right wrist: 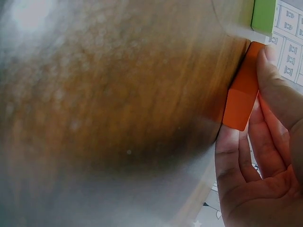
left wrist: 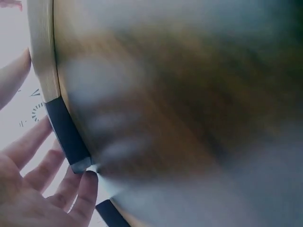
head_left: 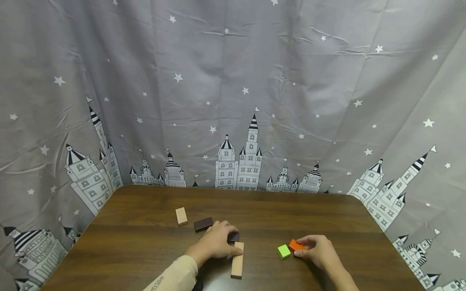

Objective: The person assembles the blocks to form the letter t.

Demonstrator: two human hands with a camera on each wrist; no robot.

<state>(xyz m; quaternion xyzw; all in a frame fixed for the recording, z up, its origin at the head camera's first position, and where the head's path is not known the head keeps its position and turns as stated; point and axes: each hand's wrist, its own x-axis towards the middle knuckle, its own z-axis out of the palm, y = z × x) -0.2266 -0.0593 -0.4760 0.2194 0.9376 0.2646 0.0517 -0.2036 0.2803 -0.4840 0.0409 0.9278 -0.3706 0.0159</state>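
Note:
In the head view, my left hand point(head_left: 217, 241) curls over a dark brown block point(head_left: 234, 237), its fingers at the block's far end. Its thumb touches the light wooden piece point(head_left: 237, 264), which runs on from the dark block toward me. The left wrist view has the dark block point(left wrist: 68, 135) end to end with the light wood point(left wrist: 43, 47), both low on the table. My right hand point(head_left: 317, 251) pinches an orange block point(right wrist: 242, 90) between thumb and fingers at the table surface. Just left of it lies a lime green block point(head_left: 284, 251).
Another dark brown block point(head_left: 203, 224) lies beyond my left hand, and a light wooden block point(head_left: 181, 216) sits farther left. The brown wooden table point(head_left: 145, 246) ends at a grey curtain point(head_left: 204, 101) printed with castles and stars.

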